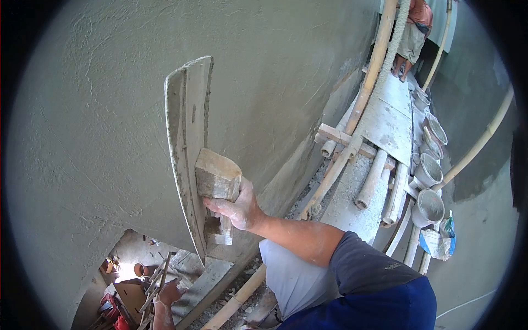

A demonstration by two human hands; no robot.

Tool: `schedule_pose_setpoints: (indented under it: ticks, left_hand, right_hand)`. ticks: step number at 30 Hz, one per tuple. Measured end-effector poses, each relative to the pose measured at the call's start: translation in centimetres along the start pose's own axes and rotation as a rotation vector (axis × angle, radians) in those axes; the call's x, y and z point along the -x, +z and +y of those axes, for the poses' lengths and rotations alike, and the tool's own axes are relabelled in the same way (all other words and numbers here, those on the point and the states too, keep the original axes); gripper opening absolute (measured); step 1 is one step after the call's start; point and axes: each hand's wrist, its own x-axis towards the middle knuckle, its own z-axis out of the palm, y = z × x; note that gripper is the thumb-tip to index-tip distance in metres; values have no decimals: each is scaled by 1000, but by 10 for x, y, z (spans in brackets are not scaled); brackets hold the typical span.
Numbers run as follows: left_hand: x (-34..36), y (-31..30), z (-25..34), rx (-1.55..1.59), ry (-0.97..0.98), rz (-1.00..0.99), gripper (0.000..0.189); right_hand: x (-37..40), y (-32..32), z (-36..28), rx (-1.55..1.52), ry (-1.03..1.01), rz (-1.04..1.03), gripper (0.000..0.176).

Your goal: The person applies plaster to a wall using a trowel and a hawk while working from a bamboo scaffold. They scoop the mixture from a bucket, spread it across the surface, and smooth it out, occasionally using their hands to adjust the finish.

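My right hand (239, 209) is closed round the thick block handle of a long plastering float (190, 137). The float is upright, its worn, mortar-stained board turned towards the grey plastered wall (121, 110). Trowel marks and ridges show across the wet-looking plaster. Low on the left, my left hand (170, 292) has its fingers curled beside a pale, plaster-smeared thing; I cannot tell what it holds. Below that hand lie thin sticks and scraps.
A plank walkway (388, 121) on bamboo poles runs away to the right. Several mortar buckets (428, 208) line its outer side, near a torn bag (438, 242). A bamboo upright (377, 60) stands close to the wall. Another person (412, 38) stands at the far end.
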Motion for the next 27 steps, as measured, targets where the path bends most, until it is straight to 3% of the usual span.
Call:
schedule_pose_setpoints:
  ticks: [8,11,17,27]
  left_hand:
    - [-6,17,-21,76,-55,2,62]
    - [9,-17,17,17,-49,-25,63]
    - [-9,27,-35,96,-59,-30,67]
    - [-1,4,-10,54,-105,-100,68]
  right_hand:
    - [0,0,2,14,-40,-26,32]
    - [1,-1,2,39,-25,-28,27]
    - [2,1,2,39,-28,-31,29]
    - [1,1,5,11,-31,-67,32]
